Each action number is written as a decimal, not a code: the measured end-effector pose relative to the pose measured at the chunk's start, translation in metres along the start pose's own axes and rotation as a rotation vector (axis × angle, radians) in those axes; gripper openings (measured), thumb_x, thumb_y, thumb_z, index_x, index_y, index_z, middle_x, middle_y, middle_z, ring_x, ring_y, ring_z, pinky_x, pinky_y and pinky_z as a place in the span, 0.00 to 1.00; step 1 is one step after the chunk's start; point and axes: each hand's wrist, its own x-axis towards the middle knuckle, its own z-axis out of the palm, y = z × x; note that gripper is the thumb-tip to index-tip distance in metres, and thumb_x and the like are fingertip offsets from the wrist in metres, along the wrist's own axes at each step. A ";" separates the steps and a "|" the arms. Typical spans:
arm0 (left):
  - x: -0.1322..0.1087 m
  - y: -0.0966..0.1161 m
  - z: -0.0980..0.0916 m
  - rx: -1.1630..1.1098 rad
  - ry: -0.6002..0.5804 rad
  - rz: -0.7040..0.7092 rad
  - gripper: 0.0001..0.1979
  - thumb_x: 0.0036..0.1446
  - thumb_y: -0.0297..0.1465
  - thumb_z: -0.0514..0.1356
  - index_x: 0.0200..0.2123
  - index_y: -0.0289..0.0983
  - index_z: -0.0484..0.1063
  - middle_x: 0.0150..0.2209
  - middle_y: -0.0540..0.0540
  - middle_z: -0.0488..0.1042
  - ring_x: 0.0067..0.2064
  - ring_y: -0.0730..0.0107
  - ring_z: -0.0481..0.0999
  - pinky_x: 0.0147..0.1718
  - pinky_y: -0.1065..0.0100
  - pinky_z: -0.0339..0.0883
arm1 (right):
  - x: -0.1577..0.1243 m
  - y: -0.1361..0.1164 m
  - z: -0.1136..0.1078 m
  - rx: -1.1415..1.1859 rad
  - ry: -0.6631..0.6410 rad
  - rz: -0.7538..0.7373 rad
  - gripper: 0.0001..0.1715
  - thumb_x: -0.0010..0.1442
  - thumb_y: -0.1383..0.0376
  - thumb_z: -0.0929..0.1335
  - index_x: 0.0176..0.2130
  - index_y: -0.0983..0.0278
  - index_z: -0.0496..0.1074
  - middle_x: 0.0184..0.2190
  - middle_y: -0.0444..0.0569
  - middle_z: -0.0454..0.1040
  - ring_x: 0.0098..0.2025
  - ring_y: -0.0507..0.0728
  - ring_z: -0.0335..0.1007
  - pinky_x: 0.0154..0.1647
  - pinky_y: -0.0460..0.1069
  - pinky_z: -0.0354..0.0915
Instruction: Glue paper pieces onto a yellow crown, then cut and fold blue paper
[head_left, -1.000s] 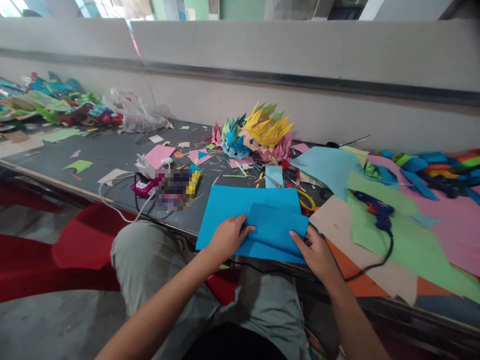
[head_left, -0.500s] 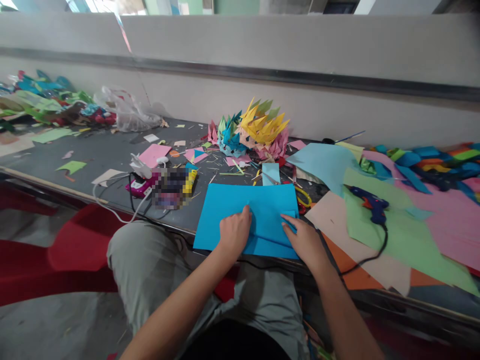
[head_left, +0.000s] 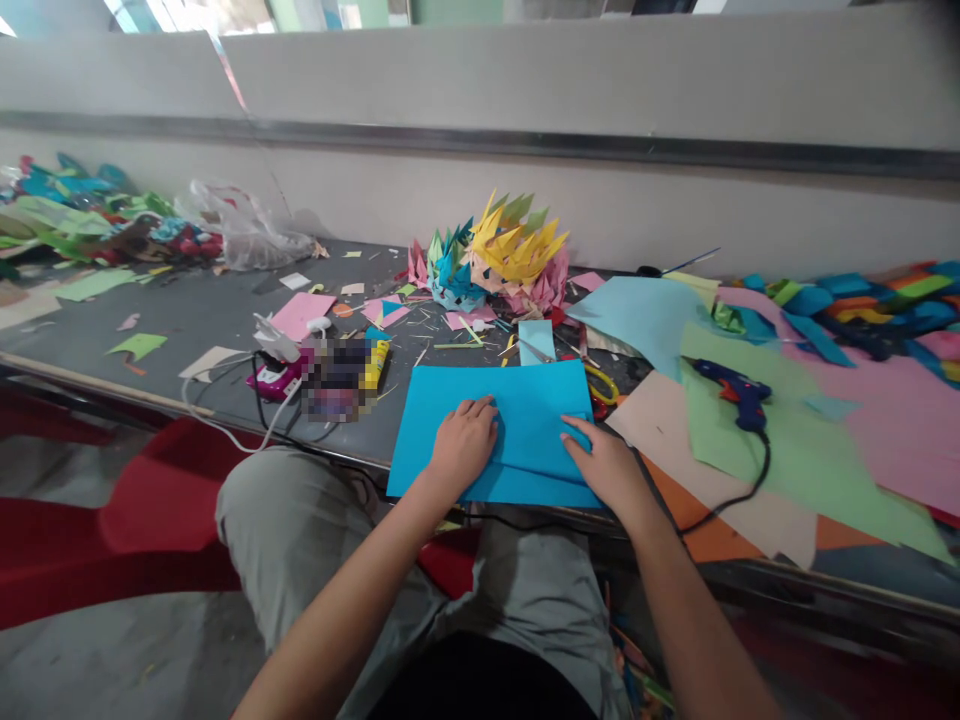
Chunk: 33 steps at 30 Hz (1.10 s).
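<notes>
Head view looks down on a blue paper sheet (head_left: pixel 442 425) lying flat at the near edge of the counter (head_left: pixel 202 310), straight in front of the person's lap. Its long axis runs left to right along that near edge, and its near border sits at the edge or perhaps just over it. A folded layer (head_left: pixel 536 430) of the same blue lies over the right part of the sheet. The layer's lower edge runs on a slight slant from one hand to the other, and a strip of the bottom sheet shows below it.

Both hands are on the paper with palms down and fingers spread flat, pressing rather than gripping, and neither holds anything. The left hand (head_left: pixel 465 445) rests at the left border of the folded layer, fingertips pointing toward the far edge of the counter. The right hand (head_left: pixel 604 465) covers the layer's near right corner, its index finger pointing left along the fold. The folded layer therefore lies between the hands, touching both, and neither is clearly nearer.

Just beyond the sheet's far right corner lie yellow-handled scissors (head_left: pixel 602 383) and a small pale blue piece (head_left: pixel 537 340). A blue glue gun (head_left: pixel 731 388) rests on a green sheet (head_left: pixel 795 450) well to the right. A heap of folded paper spikes (head_left: pixel 495 260) stands toward the far edge.
</notes>
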 end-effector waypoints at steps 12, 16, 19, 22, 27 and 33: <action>0.028 -0.035 0.002 -0.172 0.024 0.201 0.11 0.61 0.32 0.53 0.45 0.38 0.69 0.49 0.47 0.72 0.50 0.64 0.69 0.53 0.62 0.59 | 0.006 0.008 -0.003 0.157 -0.003 0.022 0.25 0.57 0.57 0.60 0.51 0.62 0.70 0.19 0.43 0.67 0.18 0.51 0.54 0.21 0.47 0.53; 0.032 -0.038 0.004 -0.204 0.012 0.206 0.11 0.61 0.32 0.53 0.45 0.38 0.70 0.49 0.46 0.72 0.50 0.62 0.69 0.54 0.59 0.57 | 0.007 0.007 -0.004 0.197 0.004 0.027 0.25 0.56 0.57 0.60 0.50 0.63 0.71 0.16 0.41 0.61 0.17 0.51 0.51 0.20 0.46 0.51; 0.035 -0.038 0.003 -0.210 -0.006 0.206 0.12 0.61 0.33 0.53 0.45 0.38 0.71 0.49 0.46 0.71 0.50 0.61 0.69 0.54 0.58 0.58 | 0.009 0.008 -0.004 0.237 -0.008 0.041 0.25 0.57 0.57 0.60 0.50 0.63 0.71 0.15 0.40 0.56 0.16 0.50 0.49 0.18 0.45 0.49; 0.037 -0.038 0.000 -0.206 -0.019 0.201 0.12 0.61 0.33 0.53 0.45 0.39 0.71 0.49 0.47 0.71 0.50 0.60 0.69 0.54 0.59 0.59 | 0.010 0.008 -0.004 0.292 -0.022 0.061 0.24 0.58 0.59 0.59 0.50 0.64 0.70 0.14 0.38 0.54 0.15 0.49 0.49 0.17 0.45 0.50; 0.038 -0.039 -0.001 -0.199 -0.035 0.184 0.13 0.61 0.34 0.52 0.45 0.38 0.71 0.50 0.46 0.71 0.51 0.58 0.68 0.49 0.61 0.64 | 0.011 0.008 -0.006 0.360 -0.056 0.115 0.25 0.59 0.60 0.59 0.53 0.64 0.68 0.12 0.36 0.52 0.12 0.50 0.55 0.13 0.44 0.54; 0.041 -0.041 0.000 -0.190 -0.050 0.188 0.13 0.60 0.33 0.52 0.46 0.39 0.70 0.50 0.46 0.70 0.52 0.58 0.67 0.48 0.62 0.65 | 0.012 0.009 -0.003 0.375 -0.018 0.108 0.23 0.59 0.58 0.60 0.51 0.63 0.70 0.12 0.36 0.53 0.12 0.49 0.55 0.12 0.44 0.55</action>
